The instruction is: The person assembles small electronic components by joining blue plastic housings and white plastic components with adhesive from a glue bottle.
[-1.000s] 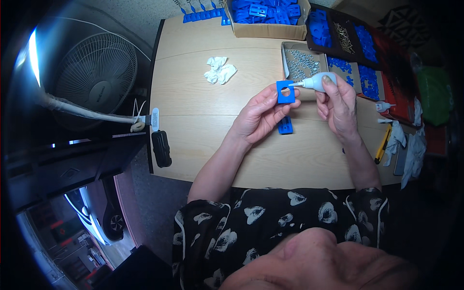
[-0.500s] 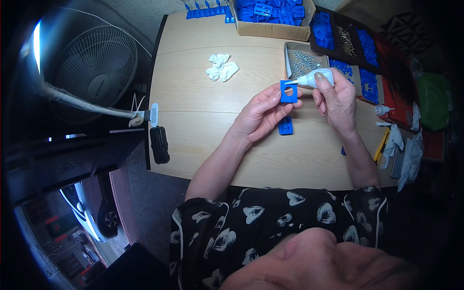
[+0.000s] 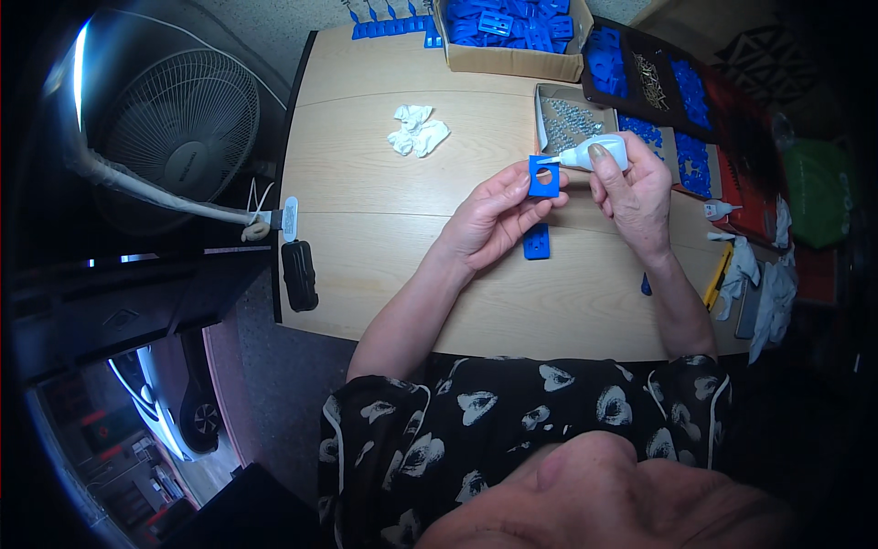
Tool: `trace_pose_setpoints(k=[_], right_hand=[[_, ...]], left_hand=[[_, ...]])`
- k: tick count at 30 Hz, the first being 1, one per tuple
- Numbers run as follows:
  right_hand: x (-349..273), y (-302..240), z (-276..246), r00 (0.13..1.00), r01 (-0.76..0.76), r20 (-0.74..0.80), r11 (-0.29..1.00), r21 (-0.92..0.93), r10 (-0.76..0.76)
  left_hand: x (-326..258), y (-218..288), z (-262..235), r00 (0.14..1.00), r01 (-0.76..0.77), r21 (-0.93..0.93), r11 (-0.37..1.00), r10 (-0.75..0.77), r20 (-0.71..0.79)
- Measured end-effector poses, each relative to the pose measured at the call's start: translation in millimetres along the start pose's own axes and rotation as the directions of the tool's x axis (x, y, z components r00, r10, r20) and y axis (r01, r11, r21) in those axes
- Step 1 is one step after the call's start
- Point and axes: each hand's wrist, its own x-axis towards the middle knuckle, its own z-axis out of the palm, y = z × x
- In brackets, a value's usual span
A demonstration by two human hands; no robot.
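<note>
Between the fingers of my left hand [image 3: 494, 215] is a flat blue plastic plate [image 3: 543, 189] with a round hole in it. My right hand [image 3: 636, 192] is closed around a small white squeeze bottle [image 3: 594, 153], tipped on its side. Its narrow nozzle points left and lies at the plate's upper edge, above the hole; whether it touches, I cannot tell. Just below my left fingertips, another blue plastic part [image 3: 537, 242] lies on the table. A small dark blue piece [image 3: 647, 285] lies beside my right forearm.
A cardboard box [image 3: 517, 62] of blue parts stands at the back. Right of it are a tray of metal bits [image 3: 572, 119], a dark tray [image 3: 631, 101] and blue pieces [image 3: 693, 165]. A yellow cutter [image 3: 719, 276] and crumpled tissues [image 3: 777, 306] lie far right; another tissue [image 3: 419, 133] sits left of centre.
Both hands keep nearly the same pose, with the nozzle still at the plate's upper edge. The whole picture has shifted very slightly.
</note>
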Motion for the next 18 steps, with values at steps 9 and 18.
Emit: trace_pose_setpoints(k=[9,18], right_hand=[[-2.1,-7.2,-0.4,1.0,-0.005,-0.009,1.0,0.025,0.006],[2.0,21.0,-7.7,0.959,-0.277,0.086,0.838,0.471,0.268]], left_hand=[[0.1,-0.6,1.7,1.0,0.001,0.002,1.0,-0.001,0.003],[-0.4,-0.2,4.8,0.999,0.002,-0.05,0.999,0.0,0.047]])
